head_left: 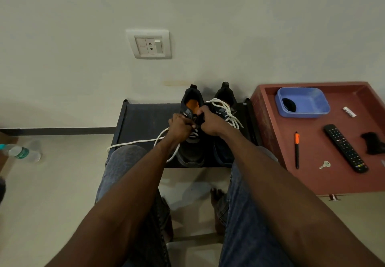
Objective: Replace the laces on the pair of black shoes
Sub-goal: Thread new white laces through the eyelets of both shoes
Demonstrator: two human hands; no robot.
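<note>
Two black shoes point(205, 129), heels toward wall; both hands' fingers point(188, 123) pinching white lace point(135, 141).

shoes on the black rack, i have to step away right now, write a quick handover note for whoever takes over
Left hand: fingers curled round the white lace at the left shoe, mid-eyelets.
Right hand: pinching at the same shoe's tongue area; what it pinches is hidden.
Both shoes stand side by side on the black rack, toes toward the person. The lace's loose tail trails off to the left across the rack.
Done: right shoe carries a white lace, ends loose and untied. Left shoe's lower eyelets are threaded.
Left: finish threading the left shoe's upper eyelets, then tie both.
</note>
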